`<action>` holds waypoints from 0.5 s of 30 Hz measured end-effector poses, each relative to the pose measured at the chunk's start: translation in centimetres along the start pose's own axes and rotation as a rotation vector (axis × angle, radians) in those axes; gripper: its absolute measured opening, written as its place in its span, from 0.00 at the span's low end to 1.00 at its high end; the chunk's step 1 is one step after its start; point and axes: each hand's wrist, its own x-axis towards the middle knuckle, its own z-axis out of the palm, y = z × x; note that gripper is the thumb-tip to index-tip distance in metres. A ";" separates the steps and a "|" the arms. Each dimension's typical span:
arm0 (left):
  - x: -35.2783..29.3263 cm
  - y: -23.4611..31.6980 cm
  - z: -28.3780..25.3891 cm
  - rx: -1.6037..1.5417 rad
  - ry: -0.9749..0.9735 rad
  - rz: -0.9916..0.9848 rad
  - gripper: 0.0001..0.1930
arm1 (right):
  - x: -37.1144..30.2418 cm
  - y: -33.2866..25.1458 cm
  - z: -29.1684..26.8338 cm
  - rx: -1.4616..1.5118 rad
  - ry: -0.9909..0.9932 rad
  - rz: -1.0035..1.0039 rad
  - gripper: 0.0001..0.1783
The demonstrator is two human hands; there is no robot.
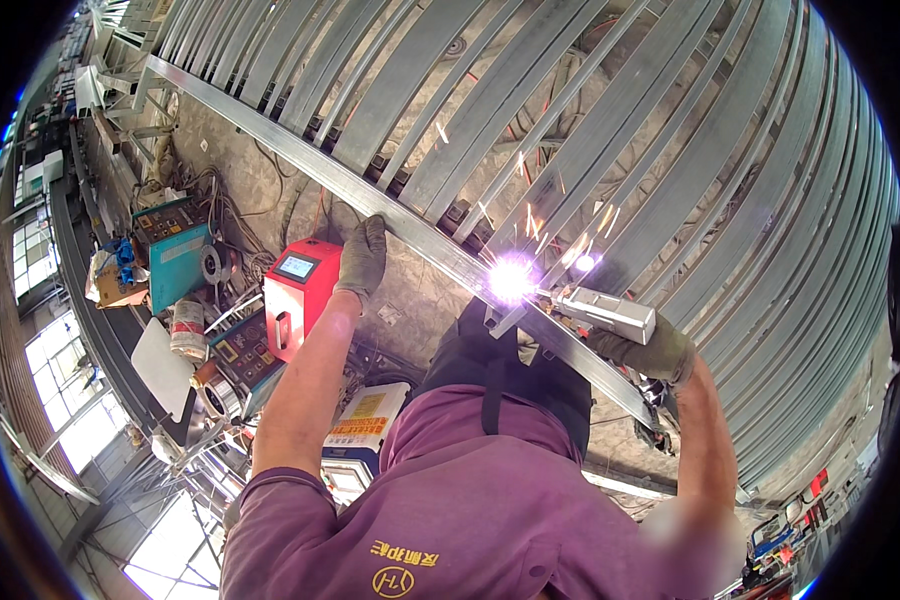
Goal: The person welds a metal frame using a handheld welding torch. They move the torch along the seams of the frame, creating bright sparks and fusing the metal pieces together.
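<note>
Left hand point(362, 257), gloved, clasps the long galvanized steel rail point(300, 158); right hand point(650, 352) grips a silvery welding torch point(606, 311), sparks just beyond; red boxy welder point(300, 295) below.

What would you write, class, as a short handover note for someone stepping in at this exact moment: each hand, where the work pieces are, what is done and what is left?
Left hand: gloved, resting on the long metal bar, steadying it.
Right hand: gloved, gripping the silver welding torch, tip aimed at the bright arc where the bar meets a cross tube.
Sparks are flying, so this joint is mid-weld, not finished.
The bar crosses a row of metal tubes; which other joints are welded cannot be told.
Red machine stands on the floor to the left.
</note>
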 end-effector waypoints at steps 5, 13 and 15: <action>0.2 -0.2 -0.1 0.002 -0.011 -0.010 0.29 | 0.1 -0.1 0.0 -0.013 -0.020 0.006 0.28; 0.2 -0.4 -0.1 0.016 -0.014 -0.029 0.29 | -0.1 -0.1 -0.1 -0.044 -0.023 0.005 0.26; 0.3 -0.5 0.0 0.005 -0.007 -0.010 0.29 | -0.1 0.7 -0.1 0.133 -0.049 0.011 0.26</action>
